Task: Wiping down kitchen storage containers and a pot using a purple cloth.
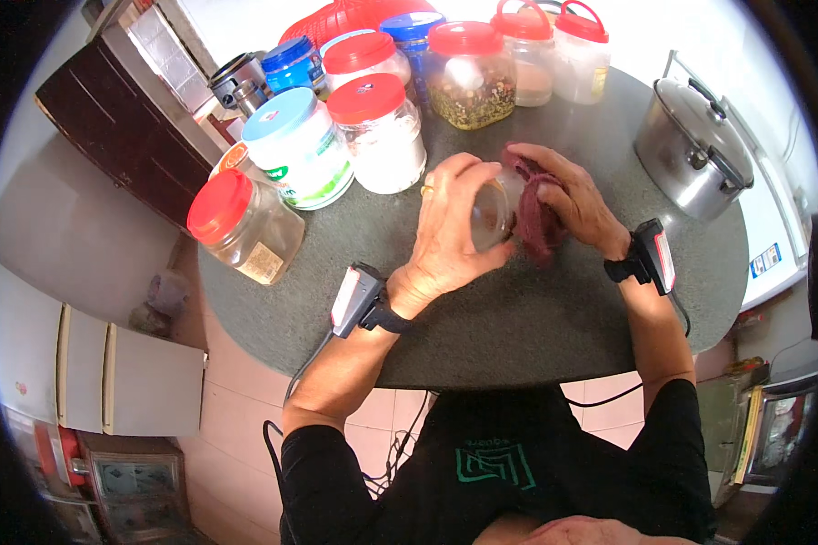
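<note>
My left hand (pixel 446 228), with a ring on one finger, grips a small transparent jar (pixel 492 214) tipped on its side. Its round end faces toward my left palm, and part of it is hidden by the fingers. A maroon cloth (pixel 537 218) is bunched in my right hand (pixel 581 197) and pressed against the jar's right side. Both hands are above the middle of a round dark grey table (pixel 518 327). Beyond them stand a red-lidded jar of white powder (pixel 388 146) and a red-lidded jar of mixed dry bits (pixel 470 95).
A lidded steel pot (pixel 688 150) stands at the table's right. On the left are a red-lidded jar (pixel 266 231) and a white tub with a light blue lid (pixel 307 153). Several more jars and a red plastic basket (pixel 354 17) line the back. Cables hang from both wrist devices.
</note>
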Available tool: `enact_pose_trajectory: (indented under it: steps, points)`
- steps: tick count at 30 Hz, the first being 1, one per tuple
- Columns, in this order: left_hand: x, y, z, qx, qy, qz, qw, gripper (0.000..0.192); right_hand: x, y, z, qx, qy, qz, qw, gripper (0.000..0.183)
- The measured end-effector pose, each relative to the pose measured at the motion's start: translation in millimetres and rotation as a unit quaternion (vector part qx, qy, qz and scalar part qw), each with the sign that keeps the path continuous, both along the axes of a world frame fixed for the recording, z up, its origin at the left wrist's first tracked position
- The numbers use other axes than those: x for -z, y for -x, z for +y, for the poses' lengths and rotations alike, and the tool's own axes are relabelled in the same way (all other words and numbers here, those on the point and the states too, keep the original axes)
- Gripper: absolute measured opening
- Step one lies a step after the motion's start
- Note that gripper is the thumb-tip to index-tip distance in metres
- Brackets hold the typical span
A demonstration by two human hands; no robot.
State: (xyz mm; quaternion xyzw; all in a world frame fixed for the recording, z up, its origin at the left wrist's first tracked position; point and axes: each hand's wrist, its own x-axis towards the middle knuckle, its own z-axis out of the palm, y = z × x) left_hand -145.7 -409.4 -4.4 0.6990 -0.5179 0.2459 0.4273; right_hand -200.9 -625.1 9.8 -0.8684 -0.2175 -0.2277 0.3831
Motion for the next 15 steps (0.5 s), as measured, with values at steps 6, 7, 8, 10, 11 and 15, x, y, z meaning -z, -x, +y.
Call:
enact_pose_trajectory:
  steps: [6,7,8,10,11,15]
  points:
    - [4.3,26.2,-10.0,0.032,-0.050,-0.029,0.998,0.090,-18.7,17.4,38.8,-0.040,-0.177,0.019,0.983,0.049]
    - [6.2,29.1,-12.8,0.040,-0.026,-0.011,0.999,0.090,-22.2,23.0,50.9,-0.082,-0.232,-0.018,0.969,0.049]
    - [8.2,23.1,-19.4,0.060,-0.072,0.154,0.984,0.092,-24.3,28.4,57.1,-0.081,-0.209,-0.048,0.973,0.049]
    - [17.4,12.2,-12.8,0.082,-0.018,0.119,0.989,0.093,-31.8,43.3,75.1,-0.004,-0.034,-0.129,0.991,0.048]
    - [20.9,7.9,-9.4,0.101,0.037,0.083,0.991,0.094,-34.9,48.2,80.1,0.072,0.143,-0.204,0.966,0.048]
    - [18.5,1.9,-14.4,0.003,-0.015,-0.008,1.000,0.091,-25.3,23.5,51.0,-0.013,0.065,-0.118,0.991,0.048]
